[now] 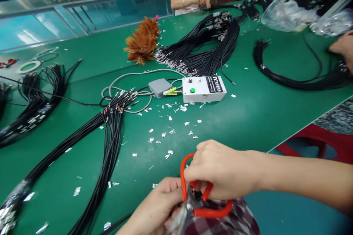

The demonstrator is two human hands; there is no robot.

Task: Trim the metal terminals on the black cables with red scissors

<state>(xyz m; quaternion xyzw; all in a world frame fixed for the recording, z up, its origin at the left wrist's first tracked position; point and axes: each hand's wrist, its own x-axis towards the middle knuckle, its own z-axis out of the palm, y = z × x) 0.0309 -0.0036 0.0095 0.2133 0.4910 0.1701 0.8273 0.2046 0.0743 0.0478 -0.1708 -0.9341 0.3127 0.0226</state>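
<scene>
My right hand (pixel 217 170) is closed round a pair of scissors (pixel 212 212) with red handles, near the table's front edge. The metal blades (pixel 180 218) point down toward me, blurred at the bottom of the view. My left hand (pixel 165 200) is beside the scissors, its thumb and fingers pressed together. Its fingertips are partly behind the blades, so what they pinch is hidden. A black cable (pixel 118 224) passes under my left forearm. A small dark piece (pixel 197 194) shows between the scissor handles, under my right hand.
Bundled black cables (pixel 110 154) lie at left, more cables (pixel 204 47) at the back. A white control box (pixel 204 90), grey pedal (pixel 160 87) and feather duster (pixel 143 40) stand mid-table. Foil scraps (pixel 168 154) litter the green table (pixel 242 117). Co-workers' hands (pixel 205 0) are across and at right.
</scene>
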